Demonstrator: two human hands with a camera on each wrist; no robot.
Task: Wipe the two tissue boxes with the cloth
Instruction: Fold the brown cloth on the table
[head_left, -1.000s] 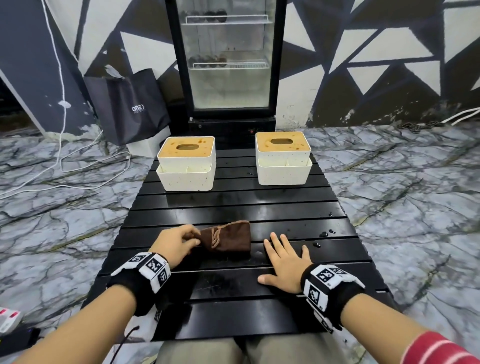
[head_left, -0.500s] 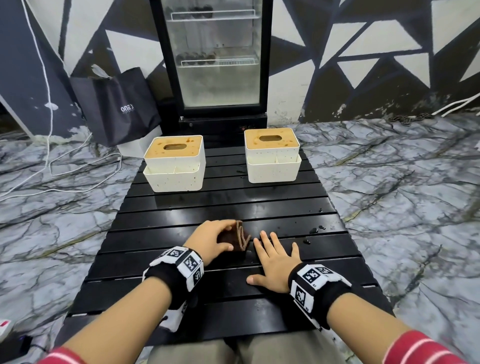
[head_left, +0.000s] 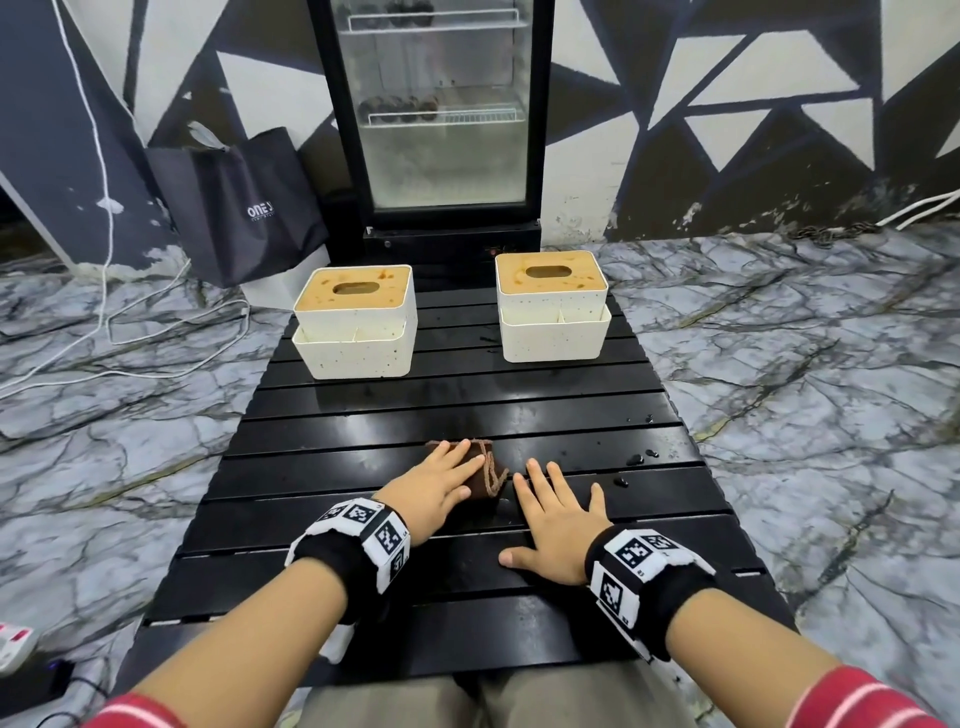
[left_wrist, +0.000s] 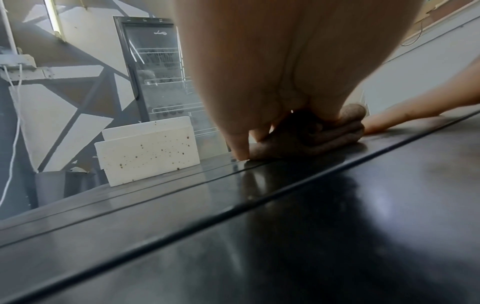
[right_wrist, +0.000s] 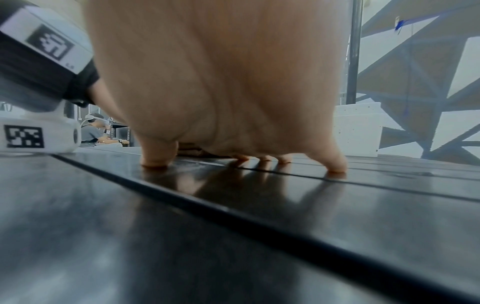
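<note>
My left hand (head_left: 434, 486) lies on the folded brown cloth (head_left: 480, 475), fingers (head_left: 457, 457) straight and laid over it, pressing it to the black slatted counter (head_left: 467, 410); the left wrist view shows fingertips (left_wrist: 240, 148) down at the cloth's edge, not curled under it. No real grip yet, as far as I can tell. My right hand (head_left: 558, 519) is flat on the counter just beside the cloth, fingers spread, holding nothing.

Both cream plastic tissue boxes with tan slotted lids sit at the far end, well apart from my hands: left tissue box (head_left: 356, 322), right tissue box (head_left: 551, 306). Lids look stained and the sides speckled, so wiping is not started, I'd judge.

Risks from here:
- The cloth is bunched in folds with a loose cord-like edge (head_left: 491, 475). A lift with flat fingers could let it unfold or drop.
- The boxes look light and unbraced. A one-handed wipe could slide one across the glossy slats or off the far edge; the free hand should steady it.
- Dark droplets (head_left: 636, 460) lie on the counter to the right; dragging the cloth through them could smear more dirt onto the boxes.
</note>
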